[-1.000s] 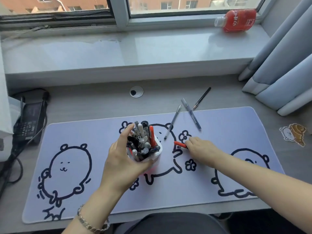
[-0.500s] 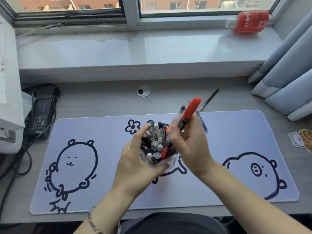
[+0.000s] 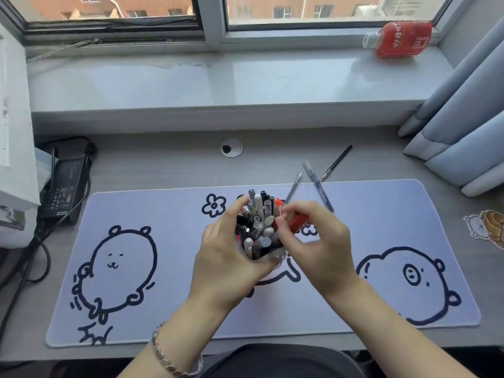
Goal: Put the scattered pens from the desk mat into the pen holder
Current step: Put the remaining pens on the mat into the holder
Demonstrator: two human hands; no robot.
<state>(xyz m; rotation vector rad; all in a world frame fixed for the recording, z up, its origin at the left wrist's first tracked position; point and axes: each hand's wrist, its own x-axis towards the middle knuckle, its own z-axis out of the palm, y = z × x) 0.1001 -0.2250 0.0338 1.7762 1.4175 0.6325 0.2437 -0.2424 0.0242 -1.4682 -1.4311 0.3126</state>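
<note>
A white pen holder, packed with several pens, stands in the middle of the lilac desk mat. My left hand grips the holder from the left. My right hand pinches a red pen whose lower end is down among the pens in the holder. Behind the holder lie three pens at the mat's far edge: a clear pen, a blue-tinted pen and a thin black pen on the bare desk.
A red drink bottle lies on the windowsill at the far right. Grey curtains hang at the right. A black power brick with cables sits at the left beside a white box. A cable grommet is behind the mat.
My right hand lifted the red pen off the mat, carried it over the holder and has lowered it in among the other pens. My left hand kept its grip on the holder.
</note>
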